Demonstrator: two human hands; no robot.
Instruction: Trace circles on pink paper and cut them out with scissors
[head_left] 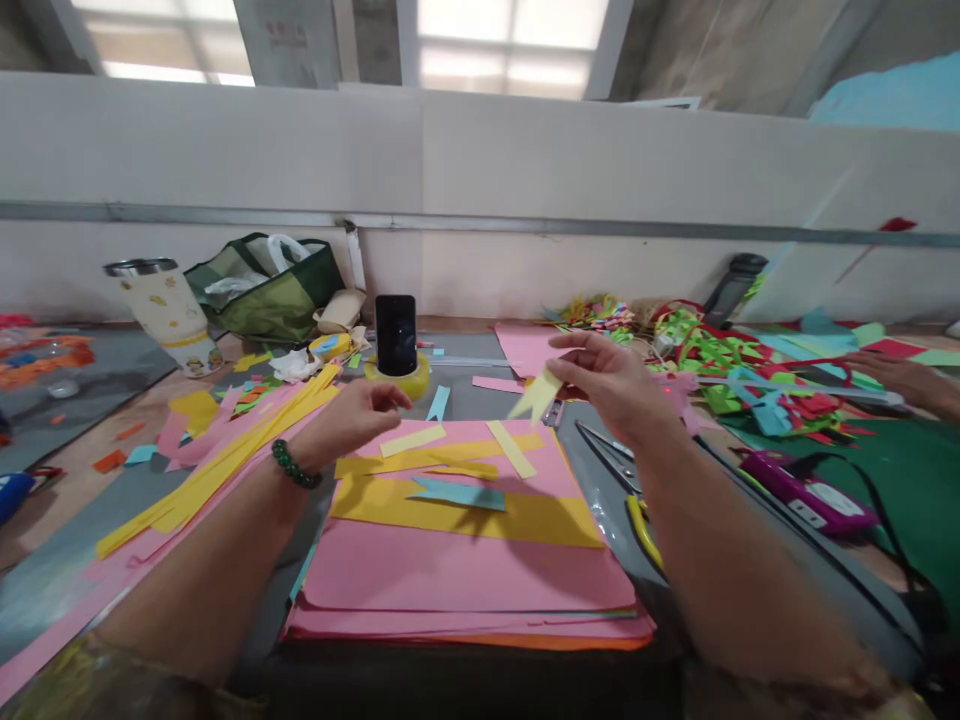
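Note:
Between the thumb and fingers of my right hand [600,378], a pale yellow paper strip [541,394] with a V-notched end is pinched. My left hand [364,420], with a green bead bracelet at the wrist, hovers over the far left of the paper pile; its fingers are loosely bent, thumb apart, with nothing visible in them. Below both hands lies a stack of pink paper sheets [465,575]. On it rest a wide yellow strip [555,518], a blue notched strip [465,494] and two pale yellow strips, one being the right-hand strip [511,450].
Scissors [609,455] with yellow handles lie right of the stack. A phone [396,335] stands against a tape roll [409,382]. Long yellow strips [225,450], a tumbler [166,315] and a green bag [277,295] are left. Another person's hand [896,375] is far right, near colourful scraps.

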